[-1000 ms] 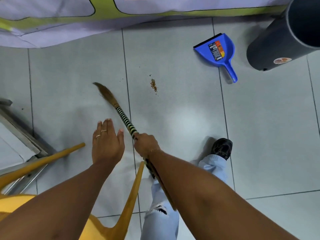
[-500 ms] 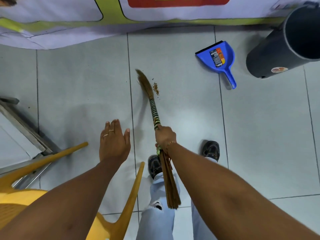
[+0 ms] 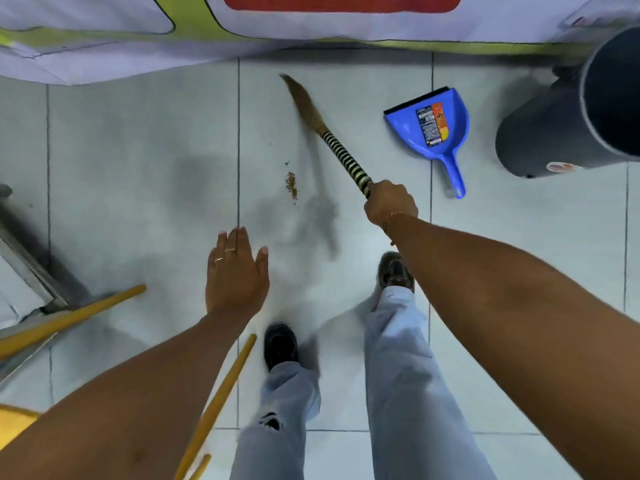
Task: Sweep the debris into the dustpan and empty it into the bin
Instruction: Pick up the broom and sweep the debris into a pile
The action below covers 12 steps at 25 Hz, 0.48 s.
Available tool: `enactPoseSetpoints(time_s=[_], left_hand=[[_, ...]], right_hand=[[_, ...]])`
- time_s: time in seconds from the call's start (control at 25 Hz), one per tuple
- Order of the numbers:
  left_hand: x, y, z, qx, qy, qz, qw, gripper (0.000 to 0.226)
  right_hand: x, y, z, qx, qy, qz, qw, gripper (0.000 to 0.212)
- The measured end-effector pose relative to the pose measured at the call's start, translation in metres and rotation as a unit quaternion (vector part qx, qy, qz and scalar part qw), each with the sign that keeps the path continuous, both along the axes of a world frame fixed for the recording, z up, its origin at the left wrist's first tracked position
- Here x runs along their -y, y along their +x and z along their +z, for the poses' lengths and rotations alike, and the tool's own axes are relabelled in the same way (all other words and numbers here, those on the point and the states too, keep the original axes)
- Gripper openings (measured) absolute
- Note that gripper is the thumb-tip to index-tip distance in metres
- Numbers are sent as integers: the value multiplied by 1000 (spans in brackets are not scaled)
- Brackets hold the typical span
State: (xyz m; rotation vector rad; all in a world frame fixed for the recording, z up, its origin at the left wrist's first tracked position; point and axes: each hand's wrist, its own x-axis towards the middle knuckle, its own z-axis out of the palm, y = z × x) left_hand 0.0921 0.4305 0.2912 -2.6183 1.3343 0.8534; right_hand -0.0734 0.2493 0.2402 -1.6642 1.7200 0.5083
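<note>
My right hand (image 3: 389,204) grips a short broom (image 3: 332,143) with a black-and-yellow banded handle; its brown bristle tip points up-left toward the banner. A small pile of brown debris (image 3: 291,184) lies on the pale tiles, left of the broom handle and apart from it. A blue dustpan (image 3: 431,128) lies flat to the right, mouth facing up-left, handle toward me. A dark grey bin (image 3: 568,123) stands at the far right. My left hand (image 3: 235,271) hovers flat, fingers together, holding nothing.
A white, green and red banner (image 3: 311,19) hangs along the top. Yellow chair legs (image 3: 69,318) and a metal frame (image 3: 31,271) sit at the lower left. My two feet in dark shoes (image 3: 280,344) stand on the tiles below the debris.
The broom has swung from the left of the debris to its right, with its tip now farther up. My right hand moved right and forward. The debris pile stayed in place.
</note>
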Motion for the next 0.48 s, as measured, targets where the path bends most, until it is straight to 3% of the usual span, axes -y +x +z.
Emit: enactPoseSetpoints(time_s=[0.12,0.28,0.48], left_hand=[[38,-34,-10,-11,28,22,999,56],[101,-71,-11,-18,22,46,999,56],[155,-110,-9,-26,8,50,998,56]], right_hand=[[54,-22,-8,-40,13,112,993,41],[97,-59,-7,-76,17,277,958,44],[131,-110,-3,-95,14,361,928,47]])
